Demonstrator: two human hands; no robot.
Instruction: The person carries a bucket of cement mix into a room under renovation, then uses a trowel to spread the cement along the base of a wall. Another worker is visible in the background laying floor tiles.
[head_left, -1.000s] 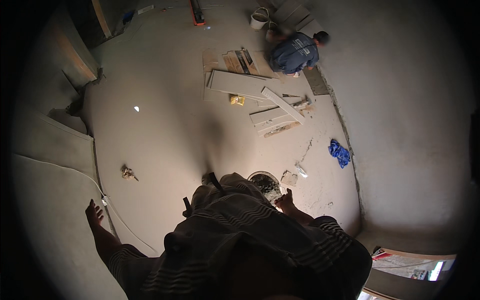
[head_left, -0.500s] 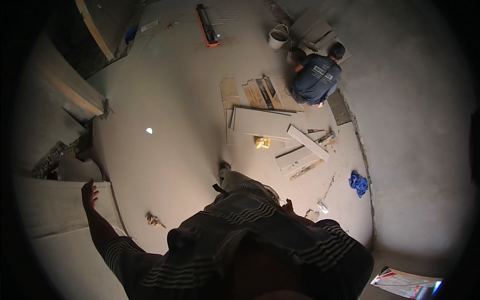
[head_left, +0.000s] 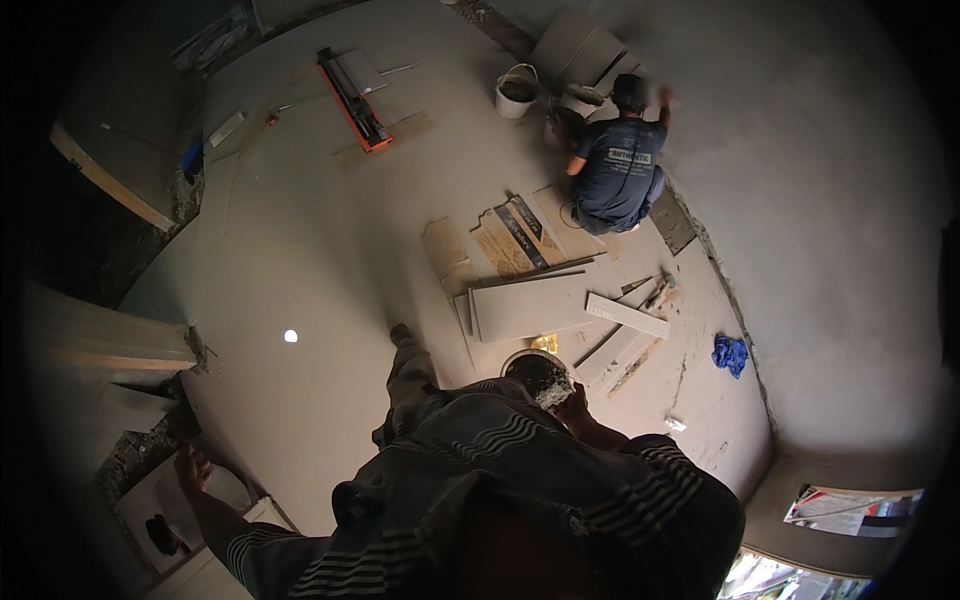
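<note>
Out to my left, my left hand (head_left: 193,467) hangs free with its fingers apart, holding nothing, above the doorway edge. At my right side, my right hand (head_left: 573,406) is closed at the rim of a round bucket (head_left: 510,359) that hangs in front of my body. Dark, wet-looking material with a pale grey lump shows inside the bucket. My sleeve and body hide the lower part of it, and the exact finger grip is hard to see.
Ahead lie stacked tiles (head_left: 530,305), flattened cardboard (head_left: 510,240) and a red tile cutter (head_left: 355,105). A co-worker (head_left: 620,165) squats by the right wall beside a white bucket (head_left: 515,95). A blue crumpled bag (head_left: 730,355) lies near that wall.
I have stepped forward and turned, so the floor things have shifted in view. The bucket at my right hand has come further into sight. The co-worker's right arm is now raised to the wall.
</note>
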